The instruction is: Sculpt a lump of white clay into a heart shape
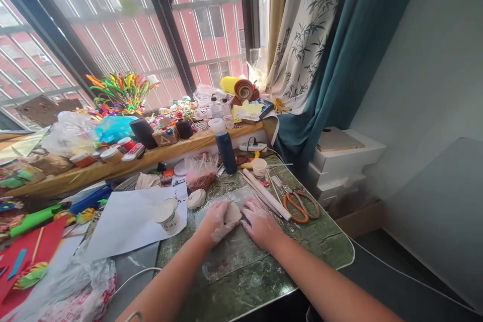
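Observation:
Both hands rest on a green marble-patterned table (302, 246), dusted with white powder. My left hand (214, 221) and my right hand (260, 225) press from either side on a pale lump of clay (232, 213) between them, fingers curled against it. A second pale lump of clay (196, 198) lies a little to the left. A white rolling rod (266, 193) lies just right of my right hand.
Orange-handled scissors (300, 205) lie at the right. A tipped white cup (168, 216) sits on white paper (128, 221). A dark blue bottle (226, 152), a small white cup (259, 167) and a plastic bag (202, 171) stand behind. A cluttered windowsill shelf (113, 166) runs along the back.

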The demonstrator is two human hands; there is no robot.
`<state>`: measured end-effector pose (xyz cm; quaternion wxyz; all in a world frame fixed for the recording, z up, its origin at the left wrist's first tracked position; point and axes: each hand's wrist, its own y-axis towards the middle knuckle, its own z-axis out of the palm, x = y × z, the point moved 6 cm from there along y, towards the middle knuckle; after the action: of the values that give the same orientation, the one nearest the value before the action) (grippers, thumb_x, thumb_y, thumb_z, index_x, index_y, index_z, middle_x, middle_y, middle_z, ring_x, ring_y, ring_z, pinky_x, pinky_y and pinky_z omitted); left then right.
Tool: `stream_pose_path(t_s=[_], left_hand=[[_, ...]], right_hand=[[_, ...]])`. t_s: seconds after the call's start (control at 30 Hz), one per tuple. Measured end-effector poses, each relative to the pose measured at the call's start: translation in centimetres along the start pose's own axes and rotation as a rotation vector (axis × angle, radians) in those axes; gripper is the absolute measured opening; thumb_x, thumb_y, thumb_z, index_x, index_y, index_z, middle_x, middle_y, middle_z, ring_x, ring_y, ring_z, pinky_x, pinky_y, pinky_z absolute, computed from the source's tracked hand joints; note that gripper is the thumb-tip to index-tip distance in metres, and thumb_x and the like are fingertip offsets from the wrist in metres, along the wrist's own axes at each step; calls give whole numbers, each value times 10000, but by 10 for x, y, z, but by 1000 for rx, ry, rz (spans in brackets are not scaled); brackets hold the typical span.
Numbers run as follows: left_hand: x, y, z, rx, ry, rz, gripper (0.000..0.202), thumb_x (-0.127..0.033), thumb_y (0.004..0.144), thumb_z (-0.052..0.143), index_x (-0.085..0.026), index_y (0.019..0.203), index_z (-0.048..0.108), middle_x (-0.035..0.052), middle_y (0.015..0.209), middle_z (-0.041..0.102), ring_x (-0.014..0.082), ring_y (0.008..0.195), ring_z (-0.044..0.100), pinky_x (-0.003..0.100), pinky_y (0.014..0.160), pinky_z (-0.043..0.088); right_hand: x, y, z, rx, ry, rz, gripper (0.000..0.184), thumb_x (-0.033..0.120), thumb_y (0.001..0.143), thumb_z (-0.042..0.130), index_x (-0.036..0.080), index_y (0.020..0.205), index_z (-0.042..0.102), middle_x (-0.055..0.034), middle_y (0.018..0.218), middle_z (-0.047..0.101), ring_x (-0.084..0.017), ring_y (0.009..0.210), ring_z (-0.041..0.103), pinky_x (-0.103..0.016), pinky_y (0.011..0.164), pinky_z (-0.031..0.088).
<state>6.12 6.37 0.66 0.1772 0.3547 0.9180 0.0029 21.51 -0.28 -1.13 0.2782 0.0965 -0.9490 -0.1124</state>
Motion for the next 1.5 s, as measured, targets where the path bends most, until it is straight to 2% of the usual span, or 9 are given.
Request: stream_pose_path(t_s=[0.27,0.43,0.53,0.7,0.9,1.07,1.2,1.33,1.5], left_hand=[[-14,-11,4,-31,38,-214,666,-492,837,741,-165,1384,548,176,1286,638,405,1209,578,581,1024,443],[-3,-13,-6,66,5,-88,740,-468,792,796,-234,1442,531,151,1547,499,407,1399,453,575,1123,364],[6,-12,-8,128,-73,14,737,-492,808,786,-254,1456,530,120,1474,592,372,1362,510,538,1113,382],[4,-13,-4,57,-50,30,694,-535,801,785,-264,1406,581,104,1365,670,361,1264,581,531,1097,374],[-10,-14,2,-78,57,-207,625,-491,841,738,-216,1382,590,150,1408,619,396,1296,533,594,1100,351],[0,-9,-9,65,-74,15,732,-538,838,753,-256,1471,517,141,1493,567,365,1378,508,555,1155,354],[20,-6,-18,190,-139,174,951,-595,700,860,-274,1511,482,140,1499,576,376,1413,492,541,1166,364],[32,0,-14,173,-168,152,883,-564,680,886,-291,1450,550,107,1393,663,355,1338,562,511,1133,395],[26,3,-9,106,-199,178,782,-656,685,847,-288,1337,621,93,1282,708,338,1232,619,469,1080,411]], right_hand=[[-10,-4,9,-17,-8,6,408,191,987,499,132,1360,652,-168,1418,628,-322,1433,474,-502,1206,393],[-15,-7,23,-23,7,42,516,87,957,434,163,1450,566,-155,1472,589,-296,1459,456,-503,1218,389],[-13,-13,29,-67,10,83,585,85,956,433,180,1533,460,-145,1562,499,-286,1514,381,-496,1242,355],[-13,-18,36,-73,-11,122,628,106,967,425,173,1587,350,-160,1645,380,-280,1560,294,-489,1263,314],[-14,-17,38,-71,11,108,642,53,926,398,183,1553,426,-144,1594,466,-264,1544,334,-494,1261,319],[-14,-14,29,-58,84,109,544,161,955,476,165,1497,520,-156,1516,554,-297,1474,447,-508,1234,369],[-10,-7,20,12,122,56,558,257,926,610,198,1478,549,-139,1469,605,-316,1419,510,-518,1207,401],[-6,-1,14,52,128,48,555,282,906,667,189,1446,581,-137,1432,638,-319,1383,545,-505,1186,428],[-5,1,14,50,144,47,477,264,931,649,242,1407,625,-104,1392,679,-302,1348,585,-501,1164,454]])
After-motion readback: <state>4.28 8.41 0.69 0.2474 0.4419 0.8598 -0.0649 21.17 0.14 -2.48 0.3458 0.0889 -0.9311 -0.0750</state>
